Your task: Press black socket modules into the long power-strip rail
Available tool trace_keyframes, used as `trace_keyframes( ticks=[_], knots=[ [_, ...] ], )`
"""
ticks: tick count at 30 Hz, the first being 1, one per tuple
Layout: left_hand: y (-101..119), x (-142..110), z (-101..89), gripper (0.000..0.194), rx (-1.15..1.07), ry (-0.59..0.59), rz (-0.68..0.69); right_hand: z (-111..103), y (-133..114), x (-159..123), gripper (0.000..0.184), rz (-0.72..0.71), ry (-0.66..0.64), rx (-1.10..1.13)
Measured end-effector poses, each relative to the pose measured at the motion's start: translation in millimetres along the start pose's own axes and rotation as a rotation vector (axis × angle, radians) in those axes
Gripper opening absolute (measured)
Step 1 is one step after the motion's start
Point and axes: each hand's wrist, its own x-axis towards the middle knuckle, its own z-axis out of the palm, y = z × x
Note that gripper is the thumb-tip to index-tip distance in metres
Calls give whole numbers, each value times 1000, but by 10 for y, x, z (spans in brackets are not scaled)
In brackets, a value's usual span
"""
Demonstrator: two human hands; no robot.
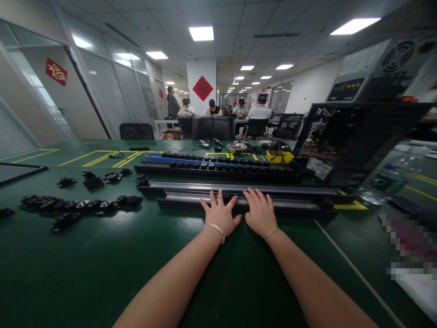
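Observation:
Both of my hands rest on the nearest long black metal rail (298, 204), which has a silvery channel along its length. My left hand (221, 216) lies palm down with its fingers spread over the rail's front edge. Beside it, my right hand (261, 213) reaches across the same rail with fingers stretched out. A small black part (226, 196) sits in the channel between the two hands. Directly behind runs a second long rail (191, 186) of similar look. Neither hand is wrapped around anything; what lies under the palms is hidden.
Rows of small black parts (82, 205) lie at left. Farther back are a blue strip (160, 159) bearing more parts, a metal bowl (236, 146) and a yellow bin (280, 156). An open computer case (355, 141) stands at right, near a plastic bottle (392, 175). People sit beyond.

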Motion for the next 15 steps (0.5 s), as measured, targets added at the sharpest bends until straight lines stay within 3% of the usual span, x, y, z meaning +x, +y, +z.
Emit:
trace_keyframes(
  ticks=[15],
  knots=[
    [-80, 12, -27, 62, 24, 0, -37, -21, -11, 11, 60, 14, -36, -8]
  ],
)
